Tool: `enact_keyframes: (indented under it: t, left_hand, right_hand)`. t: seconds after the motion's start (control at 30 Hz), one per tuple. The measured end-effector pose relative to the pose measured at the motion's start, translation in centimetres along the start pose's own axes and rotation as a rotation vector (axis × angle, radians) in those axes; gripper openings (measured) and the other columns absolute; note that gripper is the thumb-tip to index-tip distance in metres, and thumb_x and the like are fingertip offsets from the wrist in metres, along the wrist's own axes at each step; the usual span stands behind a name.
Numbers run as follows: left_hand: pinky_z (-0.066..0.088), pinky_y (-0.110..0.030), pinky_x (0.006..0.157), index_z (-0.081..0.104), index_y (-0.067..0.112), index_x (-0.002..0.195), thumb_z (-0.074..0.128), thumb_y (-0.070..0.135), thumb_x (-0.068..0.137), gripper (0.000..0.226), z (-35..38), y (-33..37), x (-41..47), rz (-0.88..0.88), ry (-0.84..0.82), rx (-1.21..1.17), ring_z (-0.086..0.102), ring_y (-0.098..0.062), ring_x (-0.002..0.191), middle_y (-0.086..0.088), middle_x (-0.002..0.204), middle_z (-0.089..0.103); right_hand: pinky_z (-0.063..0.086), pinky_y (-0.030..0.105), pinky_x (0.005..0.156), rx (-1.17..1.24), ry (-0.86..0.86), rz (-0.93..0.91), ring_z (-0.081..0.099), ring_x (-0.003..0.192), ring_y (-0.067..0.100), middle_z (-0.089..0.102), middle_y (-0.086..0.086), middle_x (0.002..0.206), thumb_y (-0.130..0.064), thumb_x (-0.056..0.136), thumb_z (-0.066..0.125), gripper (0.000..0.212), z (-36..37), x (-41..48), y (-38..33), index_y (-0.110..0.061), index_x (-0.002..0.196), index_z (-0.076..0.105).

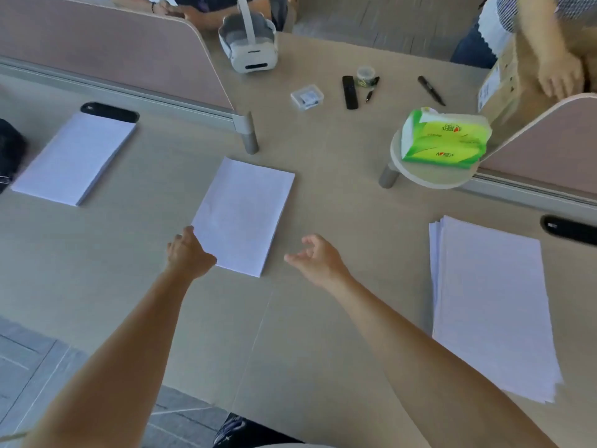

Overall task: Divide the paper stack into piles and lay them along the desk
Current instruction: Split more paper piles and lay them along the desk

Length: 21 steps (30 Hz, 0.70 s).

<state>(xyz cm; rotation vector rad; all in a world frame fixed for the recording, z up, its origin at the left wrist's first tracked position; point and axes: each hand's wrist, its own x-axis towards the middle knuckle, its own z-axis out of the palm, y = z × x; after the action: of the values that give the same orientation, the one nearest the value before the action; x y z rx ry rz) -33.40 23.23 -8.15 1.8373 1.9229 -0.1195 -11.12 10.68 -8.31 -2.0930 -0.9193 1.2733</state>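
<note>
Desk point(323, 318), beige, bearing three white paper lots. Middle pile point(244, 215): landmark. Left hand point(189, 255): fingers curled, touching the middle pile's near-left corner. Right hand point(315, 257): loosely spread, empty, just right of it. Left pile point(76, 158): well left. Right pile point(491, 305): well right, sheets fanned. Green tissue pack point(444, 139): beyond, right.

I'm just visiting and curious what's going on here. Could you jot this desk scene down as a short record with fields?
activity: sorting paper into piles on a desk
piles laid out: three
left pile: neat, untouched
middle pile: left hand touches its near corner
right pile: sheets fanned, uneven
right hand: open, holding nothing, beside middle pile
other items: headset, green tissue pack
</note>
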Motion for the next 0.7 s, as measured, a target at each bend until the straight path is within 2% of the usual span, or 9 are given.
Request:
enact_keyframes:
  t: [0.07,0.13,0.23,0.37,0.53,0.7]
  left_hand:
    - [0.033,-0.042,0.104,0.021,0.01,0.148,0.063,0.009,0.081,0.079,0.3,-2.7,2.3,0.086,-0.063,0.104,0.04,-0.039,0.123,-0.017,0.138,0.039]
    - [0.033,-0.042,0.105,0.009,0.015,0.151,0.065,0.009,0.074,0.095,0.8,-5.1,4.3,0.121,-0.102,0.143,0.041,-0.04,0.119,-0.018,0.133,0.04]
    - [0.033,-0.038,0.104,0.003,0.019,0.151,0.067,0.009,0.066,0.107,2.0,-7.7,6.7,0.176,-0.097,0.172,0.042,-0.038,0.11,-0.017,0.124,0.042]
    - [0.04,-0.037,0.098,0.0,0.021,0.153,0.059,0.007,0.073,0.101,2.6,-8.2,7.6,0.276,-0.093,0.227,0.042,-0.036,0.106,-0.014,0.122,0.037]
    - [0.042,-0.031,0.092,-0.005,0.015,0.154,0.056,0.008,0.08,0.096,3.0,-7.5,7.4,0.345,-0.075,0.387,0.044,-0.031,0.1,-0.016,0.12,0.038]
    - [0.04,-0.028,0.085,-0.004,0.01,0.154,0.055,0.007,0.082,0.093,3.1,-6.7,8.0,0.35,-0.058,0.448,0.048,-0.028,0.097,-0.017,0.115,0.043]
  right_hand:
    - [0.046,0.029,0.087,-0.08,-0.01,0.005,0.056,0.12,0.023,0.055,0.007,0.132,-0.042,0.078,0.074,0.087,3.8,1.0,-1.8,-0.016,0.148,0.03]
    - [0.044,0.034,0.096,-0.19,0.002,0.016,0.046,0.127,0.028,0.045,0.01,0.137,-0.038,0.077,0.076,0.1,7.5,1.8,-3.2,-0.014,0.152,0.015]
    - [0.042,0.035,0.098,-0.305,0.111,0.055,0.045,0.118,0.032,0.043,0.01,0.126,-0.034,0.073,0.075,0.104,12.0,2.9,-4.1,-0.012,0.151,0.01]
    - [0.041,0.035,0.098,-0.472,0.17,0.11,0.041,0.116,0.035,0.037,0.017,0.128,-0.026,0.077,0.07,0.111,15.3,3.6,-4.6,-0.007,0.154,-0.007]
    - [0.045,0.034,0.095,-0.558,0.274,0.164,0.042,0.114,0.035,0.039,0.021,0.127,-0.014,0.081,0.066,0.101,16.9,4.4,-4.8,-0.006,0.153,-0.005]
    - [0.048,0.034,0.089,-0.563,0.299,0.201,0.043,0.109,0.034,0.04,0.021,0.123,-0.009,0.078,0.068,0.101,17.2,5.4,-5.1,-0.009,0.152,-0.001]
